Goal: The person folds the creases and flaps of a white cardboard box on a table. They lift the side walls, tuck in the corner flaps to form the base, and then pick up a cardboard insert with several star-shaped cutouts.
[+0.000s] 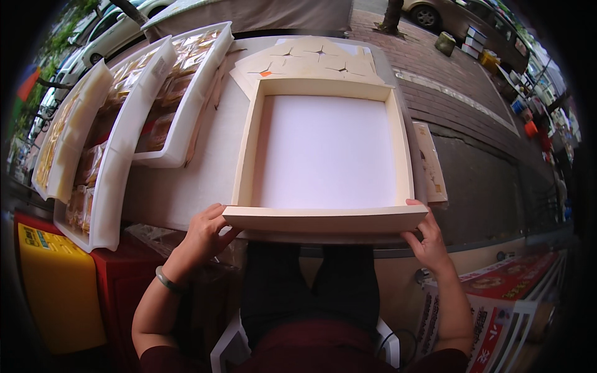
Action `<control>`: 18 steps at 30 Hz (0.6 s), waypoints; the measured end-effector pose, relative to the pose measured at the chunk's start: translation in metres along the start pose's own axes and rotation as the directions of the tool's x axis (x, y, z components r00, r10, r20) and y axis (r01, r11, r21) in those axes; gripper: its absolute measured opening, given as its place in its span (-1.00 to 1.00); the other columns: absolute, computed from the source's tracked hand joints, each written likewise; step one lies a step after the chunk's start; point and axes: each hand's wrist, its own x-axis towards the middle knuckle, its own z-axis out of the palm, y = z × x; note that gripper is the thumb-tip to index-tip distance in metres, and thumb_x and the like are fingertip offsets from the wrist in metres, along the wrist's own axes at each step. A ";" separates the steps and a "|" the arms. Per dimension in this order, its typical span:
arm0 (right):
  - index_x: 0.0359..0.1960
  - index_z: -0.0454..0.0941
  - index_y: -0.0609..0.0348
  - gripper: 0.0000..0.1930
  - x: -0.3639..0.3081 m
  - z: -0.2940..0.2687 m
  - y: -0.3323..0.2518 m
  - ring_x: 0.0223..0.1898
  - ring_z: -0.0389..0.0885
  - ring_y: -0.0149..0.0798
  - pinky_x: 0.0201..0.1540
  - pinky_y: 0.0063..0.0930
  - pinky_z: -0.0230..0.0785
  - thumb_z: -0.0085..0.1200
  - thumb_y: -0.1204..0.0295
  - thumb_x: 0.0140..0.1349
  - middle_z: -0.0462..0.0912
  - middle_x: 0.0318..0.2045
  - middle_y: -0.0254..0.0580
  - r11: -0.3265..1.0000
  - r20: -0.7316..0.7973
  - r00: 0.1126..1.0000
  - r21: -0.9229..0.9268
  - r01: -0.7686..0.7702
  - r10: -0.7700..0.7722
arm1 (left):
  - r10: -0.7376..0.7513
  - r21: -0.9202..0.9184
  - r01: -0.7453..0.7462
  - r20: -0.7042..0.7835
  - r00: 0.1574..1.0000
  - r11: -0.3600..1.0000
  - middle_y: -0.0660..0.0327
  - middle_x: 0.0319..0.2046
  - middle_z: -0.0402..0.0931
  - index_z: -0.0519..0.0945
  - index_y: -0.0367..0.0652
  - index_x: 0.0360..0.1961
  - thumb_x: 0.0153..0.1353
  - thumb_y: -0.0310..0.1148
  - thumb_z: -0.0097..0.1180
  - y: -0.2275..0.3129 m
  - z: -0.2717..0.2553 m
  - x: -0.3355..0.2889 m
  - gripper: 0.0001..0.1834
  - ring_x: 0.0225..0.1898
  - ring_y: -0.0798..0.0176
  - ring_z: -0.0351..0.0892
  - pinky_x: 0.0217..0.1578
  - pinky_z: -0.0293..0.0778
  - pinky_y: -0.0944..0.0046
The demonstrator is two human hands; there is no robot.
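Note:
A shallow cream cardboard box (403,143) lies open in front of me on the table, its white inner bottom bare. My left hand (208,231) grips the near left corner of the box's front wall, thumb below and fingers over the edge. At the near right corner my right hand (428,239) pinches the same wall between thumb and fingers. The front panel leans outward, toward me. Behind the box lie flat cream card sheets (305,59) with star-shaped slits, one showing an orange patch.
On the left stand long white plastic trays (115,168) with clear-wrapped brown packets (93,163). A flat printed card piece (429,163) sticks out beyond the table's right side. Below left are a yellow box (59,286) and a red one (121,283); red-and-white cartons (491,304) stand lower right.

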 end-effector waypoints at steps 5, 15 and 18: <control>-0.12 0.62 0.35 -0.73 -0.001 -0.009 0.004 0.11 0.58 -0.08 0.05 -0.33 0.54 0.29 0.68 0.12 0.47 0.18 -0.06 0.989 0.061 0.993 0.106 -0.103 0.097 | -0.090 -0.173 0.100 0.064 0.994 0.980 0.12 -0.39 0.65 0.68 -0.21 -0.25 0.14 -0.55 0.34 0.002 -0.002 0.009 -0.86 -0.48 0.08 0.63 -0.45 0.53 0.20; -0.14 0.61 0.36 -0.80 -0.008 -0.003 -0.001 0.16 0.55 -0.09 0.08 -0.36 0.52 0.24 0.64 0.19 0.39 0.30 -0.05 0.996 -0.017 0.997 0.040 -0.077 0.078 | -0.150 -0.254 0.172 0.101 0.983 0.952 0.14 -0.39 0.63 0.70 -0.20 -0.22 0.13 -0.60 0.33 0.009 -0.004 0.009 -0.82 -0.39 0.17 0.63 -0.37 0.53 0.25; -0.13 0.60 0.35 -0.78 -0.011 0.003 0.003 0.25 0.49 -0.03 0.12 -0.33 0.49 0.25 0.64 0.18 0.38 0.32 -0.01 0.997 -0.046 0.997 0.038 -0.065 0.067 | -0.134 -0.259 0.138 0.034 0.990 0.956 0.15 -0.35 0.63 0.68 -0.24 -0.22 0.09 -0.62 0.35 0.005 0.005 0.002 -0.79 -0.34 0.18 0.62 -0.35 0.52 0.26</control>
